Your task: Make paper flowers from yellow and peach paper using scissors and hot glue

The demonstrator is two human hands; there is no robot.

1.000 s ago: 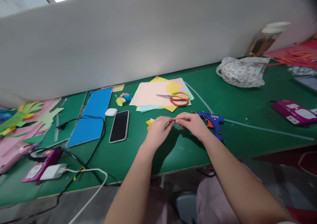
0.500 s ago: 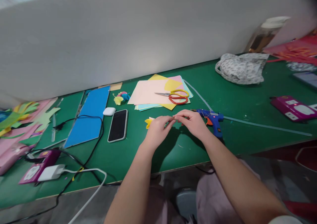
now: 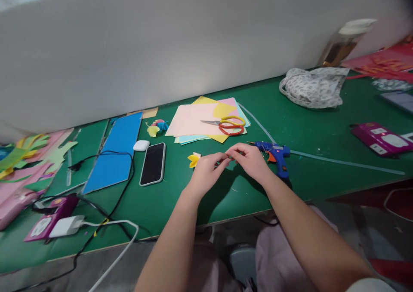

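My left hand (image 3: 209, 167) and my right hand (image 3: 245, 158) meet fingertip to fingertip above the green table (image 3: 180, 206). Both are closed in a pinch; whatever lies between the fingers is too small or hidden to name. Just left of my left hand sits a yellow paper flower piece (image 3: 193, 159), partly covered by the hand. A blue glue gun (image 3: 280, 154) with an orange trigger lies right beside my right hand, a clear glue stick (image 3: 342, 161) stretching from its back. Beyond the hands, scissors (image 3: 229, 125) with yellow and red handles rest on stacked coloured paper (image 3: 187, 115).
A phone (image 3: 152, 164), a white earbud case (image 3: 141, 146) and a blue board (image 3: 114, 150) lie to the left. Cables cross near a purple power strip (image 3: 53, 219). A patterned cloth pouch (image 3: 314, 87) and another purple strip (image 3: 382, 139) are on the right.
The hands stay pinched together with the fingers shifting only slightly. A little more of the yellow flower piece shows beside my left hand. The view has moved a touch.
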